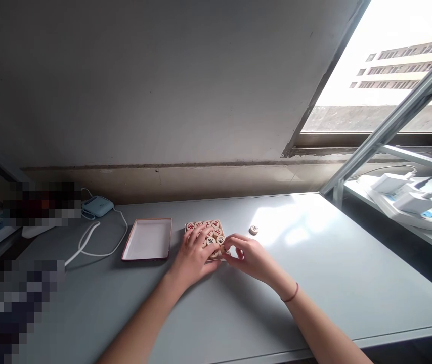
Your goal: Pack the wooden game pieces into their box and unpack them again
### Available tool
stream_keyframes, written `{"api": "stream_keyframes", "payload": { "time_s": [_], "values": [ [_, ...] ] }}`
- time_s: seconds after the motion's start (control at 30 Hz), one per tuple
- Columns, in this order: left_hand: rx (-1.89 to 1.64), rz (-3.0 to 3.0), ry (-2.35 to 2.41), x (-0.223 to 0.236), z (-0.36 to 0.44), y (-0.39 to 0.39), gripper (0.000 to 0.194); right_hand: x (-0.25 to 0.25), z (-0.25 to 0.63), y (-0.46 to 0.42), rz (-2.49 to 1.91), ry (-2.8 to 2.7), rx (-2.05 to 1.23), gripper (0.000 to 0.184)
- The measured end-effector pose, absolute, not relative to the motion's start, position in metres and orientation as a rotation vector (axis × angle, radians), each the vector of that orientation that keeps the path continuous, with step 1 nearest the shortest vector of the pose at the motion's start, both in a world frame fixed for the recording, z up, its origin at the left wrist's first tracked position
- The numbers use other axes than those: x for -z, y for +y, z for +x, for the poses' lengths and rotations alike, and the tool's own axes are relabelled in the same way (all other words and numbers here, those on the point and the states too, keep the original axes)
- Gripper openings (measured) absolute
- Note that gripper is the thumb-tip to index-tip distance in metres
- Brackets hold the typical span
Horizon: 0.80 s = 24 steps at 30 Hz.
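A shallow box (221,226) of round wooden Chinese chess pieces (210,241), marked in red and black characters, sits on the grey table. My left hand (195,250) rests over its left and near sides, fingers across the pieces and thumb along the near wall, holding the box. At the near right corner, my right hand (248,255) pinches a Chinese chess piece (223,249), partly hidden by the fingertips. One loose chess piece (253,230) lies on the table to the right of the box.
Left of the box lies an open box lid (149,240), inside facing up. A light blue device (97,206) and white cable (113,250) are farther left. A power strip with white adapters (409,199) stands on a shelf at right. A wall (163,101) rises behind the table (295,313).
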<state>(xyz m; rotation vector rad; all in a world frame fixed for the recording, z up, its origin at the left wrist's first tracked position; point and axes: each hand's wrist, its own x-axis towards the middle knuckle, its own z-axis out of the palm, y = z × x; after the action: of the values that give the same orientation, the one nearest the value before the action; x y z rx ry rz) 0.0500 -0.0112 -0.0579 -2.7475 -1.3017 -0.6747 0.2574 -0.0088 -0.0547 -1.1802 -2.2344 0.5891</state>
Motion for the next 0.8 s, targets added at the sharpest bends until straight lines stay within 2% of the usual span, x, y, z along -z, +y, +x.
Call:
{"api": "stream_keyframes", "payload": {
  "time_s": [0.3,0.6,0.67,0.8],
  "values": [
    [0.71,-2.758,-1.339,0.058,0.048,-0.013,0.02,0.05,0.256,-0.012,-1.131,-2.308,-0.527,0.014],
    [0.646,-2.761,-1.336,0.058,0.054,-0.015,0.033,0.049,0.264,-0.004,-1.215,-2.23,-0.523,0.018],
    [0.634,-2.767,-1.348,0.058,0.055,-0.015,0.034,0.052,0.269,0.001,-1.288,-2.188,-0.45,0.021],
    [0.652,-2.779,-1.369,0.056,0.056,-0.016,0.034,0.065,0.288,0.015,-1.576,-2.105,-0.066,0.025]
  ]
}}
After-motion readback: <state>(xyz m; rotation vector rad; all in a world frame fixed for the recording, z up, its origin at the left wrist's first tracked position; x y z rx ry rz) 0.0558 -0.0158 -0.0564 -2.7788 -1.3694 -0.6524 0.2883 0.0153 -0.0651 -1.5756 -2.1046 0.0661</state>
